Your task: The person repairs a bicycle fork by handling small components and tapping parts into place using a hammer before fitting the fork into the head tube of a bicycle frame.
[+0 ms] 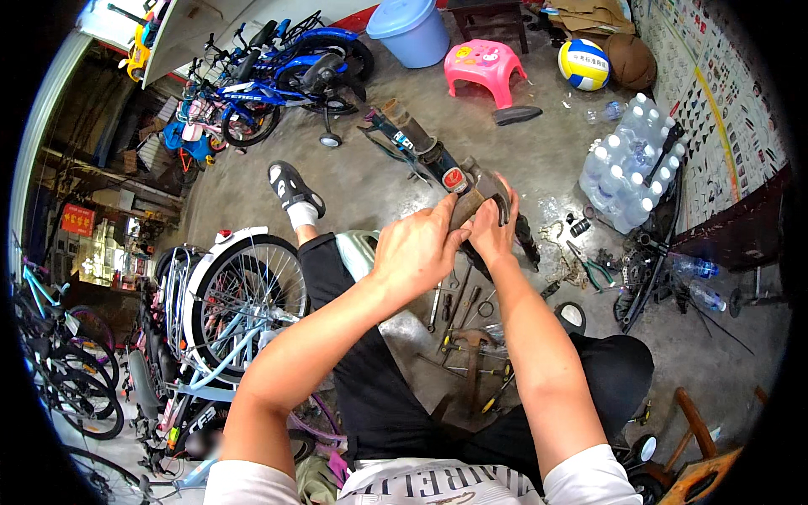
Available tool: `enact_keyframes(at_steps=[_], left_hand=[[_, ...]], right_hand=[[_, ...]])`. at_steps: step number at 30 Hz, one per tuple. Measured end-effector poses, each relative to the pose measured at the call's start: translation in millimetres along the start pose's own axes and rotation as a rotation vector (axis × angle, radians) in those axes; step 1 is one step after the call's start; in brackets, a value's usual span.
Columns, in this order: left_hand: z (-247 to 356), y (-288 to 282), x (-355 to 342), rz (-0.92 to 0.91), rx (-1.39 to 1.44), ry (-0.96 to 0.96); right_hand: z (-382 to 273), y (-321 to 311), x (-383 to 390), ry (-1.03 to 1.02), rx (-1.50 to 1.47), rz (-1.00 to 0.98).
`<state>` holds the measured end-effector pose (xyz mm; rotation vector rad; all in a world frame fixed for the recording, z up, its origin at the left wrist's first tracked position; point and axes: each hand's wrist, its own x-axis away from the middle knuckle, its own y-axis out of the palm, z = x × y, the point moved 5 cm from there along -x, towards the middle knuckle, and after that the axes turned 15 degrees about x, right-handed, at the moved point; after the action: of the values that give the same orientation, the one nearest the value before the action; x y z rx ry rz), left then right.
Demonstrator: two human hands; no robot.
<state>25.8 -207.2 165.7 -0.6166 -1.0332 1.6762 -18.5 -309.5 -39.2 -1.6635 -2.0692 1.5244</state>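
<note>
Both my hands meet in front of me around a claw hammer (505, 202) with a brown handle. My left hand (421, 246) is closed, its fingers at the handle and next to a red badge on a dark bicycle frame (427, 156). My right hand (491, 231) is closed at the hammer's head, with fingers showing behind the claw. The frame's tube points away to the upper left, and its lower part is hidden behind my hands. Below, another hammer (473, 341) lies on the floor among several hand tools.
Pliers (599, 268) and loose parts lie at right, near packed water bottles (631, 168). A white-fendered bicycle wheel (252, 290) stands close on my left. Farther off are blue bicycles (286, 80), a pink stool (484, 67), a blue bucket (410, 34) and two balls (582, 65).
</note>
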Motion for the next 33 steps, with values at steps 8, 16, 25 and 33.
enact_keyframes(at_steps=[8, 16, 25, 33], left_hand=[[-10, -25, -15, 0.244, 0.026, -0.046], [18, 0, 2, 0.034, 0.023, 0.003], [0, -9, -6, 0.088, -0.004, -0.011], [23, -8, 1, 0.071, 0.041, 0.06]], right_hand=[[-8, -4, -8, 0.039, 0.041, -0.129], [1, 14, 2, 0.064, -0.007, -0.173], [-6, 4, -2, 0.04, 0.075, -0.024], [2, 9, -8, 0.121, -0.064, -0.304]])
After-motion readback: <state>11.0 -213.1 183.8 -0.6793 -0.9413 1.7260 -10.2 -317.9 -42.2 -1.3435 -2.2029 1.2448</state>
